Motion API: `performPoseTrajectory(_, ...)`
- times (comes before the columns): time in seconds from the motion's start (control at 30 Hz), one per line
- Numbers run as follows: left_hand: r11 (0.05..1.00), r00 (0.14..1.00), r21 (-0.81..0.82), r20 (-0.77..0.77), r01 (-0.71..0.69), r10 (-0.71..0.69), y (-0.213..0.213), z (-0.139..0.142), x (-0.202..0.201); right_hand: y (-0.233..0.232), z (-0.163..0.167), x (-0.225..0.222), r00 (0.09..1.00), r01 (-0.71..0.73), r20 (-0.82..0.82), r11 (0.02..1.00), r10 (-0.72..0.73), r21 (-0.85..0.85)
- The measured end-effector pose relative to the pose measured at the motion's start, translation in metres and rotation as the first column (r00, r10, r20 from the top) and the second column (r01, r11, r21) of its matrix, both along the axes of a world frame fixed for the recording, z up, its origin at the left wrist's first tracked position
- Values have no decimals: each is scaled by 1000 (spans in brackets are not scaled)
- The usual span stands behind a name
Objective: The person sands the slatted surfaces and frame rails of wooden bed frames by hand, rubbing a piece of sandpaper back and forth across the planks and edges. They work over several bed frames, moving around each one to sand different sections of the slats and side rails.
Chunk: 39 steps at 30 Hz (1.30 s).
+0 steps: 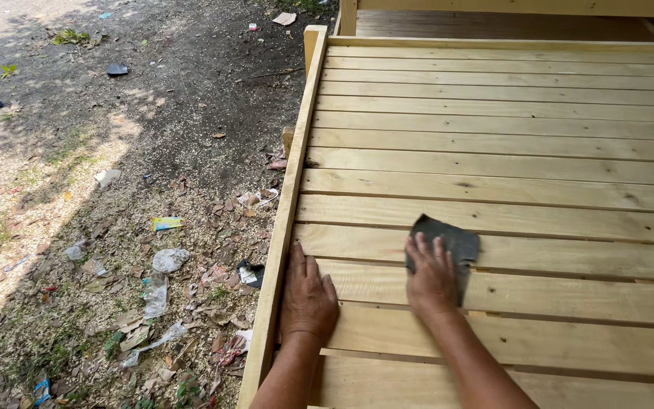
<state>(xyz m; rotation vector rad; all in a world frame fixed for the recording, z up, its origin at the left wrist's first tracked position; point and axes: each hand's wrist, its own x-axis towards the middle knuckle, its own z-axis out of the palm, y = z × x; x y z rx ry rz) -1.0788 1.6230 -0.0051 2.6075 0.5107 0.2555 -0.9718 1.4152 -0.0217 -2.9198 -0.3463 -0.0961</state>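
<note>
My right hand (431, 282) lies flat, fingers together and stretched forward, pressing down on a dark grey sheet of sandpaper (452, 244) that sits on the pale slatted wooden platform (509, 151). The sheet rests on the slats near me, its far edge and right side showing past my fingertips, and one corner points away from me. My left hand (308, 297) is spread palm-down with nothing in it, fingers slightly apart, resting on the slats just inside the platform's raised light wooden side rail (291, 197), well to the left of the sandpaper. Both forearms reach in from the bottom edge. Beyond the rail to the left, the dirt ground (115, 151) is strewn with sawdust, dry leaves and scraps of plastic litter, partly in shade and partly in bright sun.
</note>
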Motion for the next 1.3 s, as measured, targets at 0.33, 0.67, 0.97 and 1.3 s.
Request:
performPoseTrajectory(0.33, 992, 1000, -122, 14, -20, 22, -5, 5, -2, -87, 1, 21, 998, -18, 60, 998, 21, -58)
performPoseTrajectory(0.67, 1000, 984, 18, 174, 24, -27, 0, -11, 5, 6, -6, 11, 993, -118, 2, 993, 118, -2)
performPoseTrajectory(0.97, 997, 990, 70, 137, 27, -37, 5, -24, 5, -167, 34, 38, 999, 9, 51, 1000, -9, 5)
performPoseTrajectory(1.3, 976, 999, 218, 36, -24, 17, -14, -13, 9, -135, 31, 22, 999, 28, 46, 998, -25, -64)
